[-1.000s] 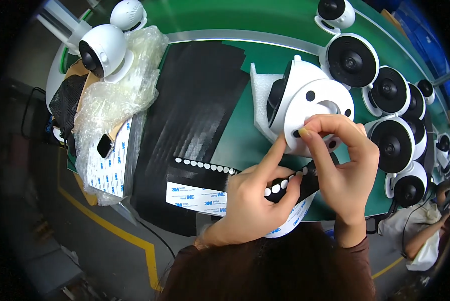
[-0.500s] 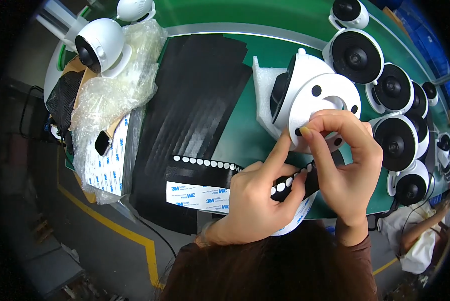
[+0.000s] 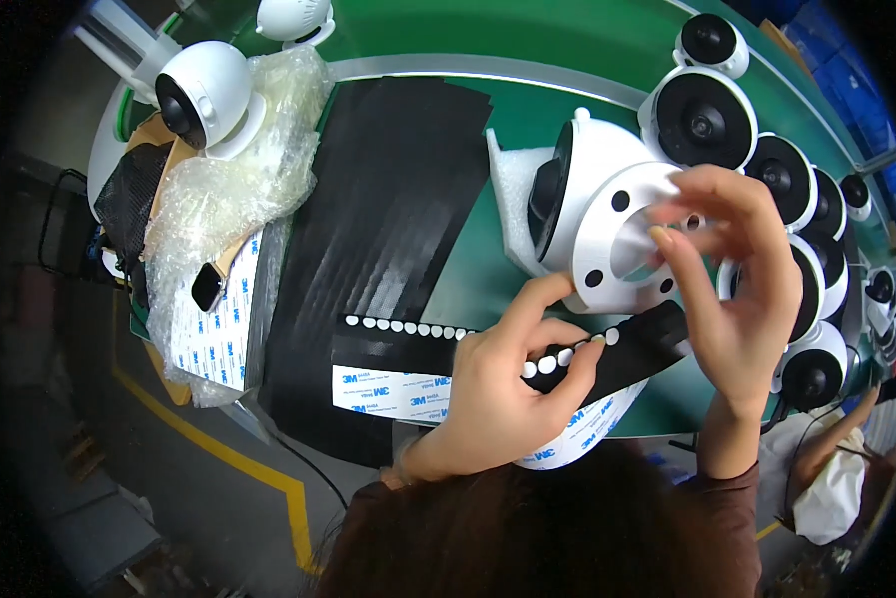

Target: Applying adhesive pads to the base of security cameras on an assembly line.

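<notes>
My left hand [image 3: 508, 389] pinches a black strip of round adhesive pads [image 3: 642, 344], lined with a row of white circular gaps. Its index fingertip touches the lower edge of a white ring-shaped base [image 3: 589, 244]. Several round black pads sit on that base. The base belongs to a white ball-shaped device [image 3: 615, 149] lying tilted, its black face to the left, against a white foam block [image 3: 513, 189]. My right hand [image 3: 737, 289] is raised at the ring's right side, thumb and fingers apart and partly blurred, with nothing visible in them.
Stacked black strips [image 3: 388, 189] cover the table's middle left. At far left are bubble wrap [image 3: 278, 130], another white device [image 3: 223, 85] and a watch [image 3: 208, 286]. Several finished-looking white devices with black faces [image 3: 702, 120] crowd the right. Another person's arm [image 3: 837, 439] shows at lower right.
My right hand has left the pad at the ring's lower left and moved right, its fingers parting. The device has shifted slightly left. My left hand keeps the strip.
</notes>
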The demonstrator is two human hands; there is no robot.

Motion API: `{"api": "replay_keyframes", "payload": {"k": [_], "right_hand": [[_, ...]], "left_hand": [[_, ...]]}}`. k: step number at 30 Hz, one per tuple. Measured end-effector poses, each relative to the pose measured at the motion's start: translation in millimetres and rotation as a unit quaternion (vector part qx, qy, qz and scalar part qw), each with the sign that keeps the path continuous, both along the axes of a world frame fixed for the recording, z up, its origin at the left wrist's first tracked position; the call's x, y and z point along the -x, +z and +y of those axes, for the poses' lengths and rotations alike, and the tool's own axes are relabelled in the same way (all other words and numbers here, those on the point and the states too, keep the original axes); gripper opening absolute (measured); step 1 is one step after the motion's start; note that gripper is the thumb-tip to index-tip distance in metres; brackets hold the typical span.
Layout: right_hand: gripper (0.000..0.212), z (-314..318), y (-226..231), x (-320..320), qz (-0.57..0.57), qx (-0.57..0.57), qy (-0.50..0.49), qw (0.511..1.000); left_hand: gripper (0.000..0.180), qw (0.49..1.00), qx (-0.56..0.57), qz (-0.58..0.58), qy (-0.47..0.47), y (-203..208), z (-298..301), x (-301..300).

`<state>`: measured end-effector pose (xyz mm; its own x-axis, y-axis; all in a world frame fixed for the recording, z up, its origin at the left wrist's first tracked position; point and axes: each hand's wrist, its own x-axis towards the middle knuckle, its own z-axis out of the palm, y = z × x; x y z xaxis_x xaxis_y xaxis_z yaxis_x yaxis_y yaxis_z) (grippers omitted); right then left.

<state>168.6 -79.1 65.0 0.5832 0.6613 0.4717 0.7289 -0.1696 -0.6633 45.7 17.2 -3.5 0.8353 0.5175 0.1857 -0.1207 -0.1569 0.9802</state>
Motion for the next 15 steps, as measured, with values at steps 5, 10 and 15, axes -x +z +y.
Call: {"api": "replay_keyframes", "payload": {"k": [5,10,15], "right_hand": [[0.042,29,28,-22,-0.27,0.243,0.243,0.9],[0.025,70,91,-86,-0.042,0.446,0.345,0.825],[0.022,123,119,-145,0.056,0.476,0.251,0.841]], "left_hand": [[0.044,0.998,0.01,0.049,-0.045,5,10,-1],[0.051,0.997,0.063,0.029,-0.019,5,6,7],[0.047,0.994,0.063,0.048,-0.078,-9,7,6]]}}
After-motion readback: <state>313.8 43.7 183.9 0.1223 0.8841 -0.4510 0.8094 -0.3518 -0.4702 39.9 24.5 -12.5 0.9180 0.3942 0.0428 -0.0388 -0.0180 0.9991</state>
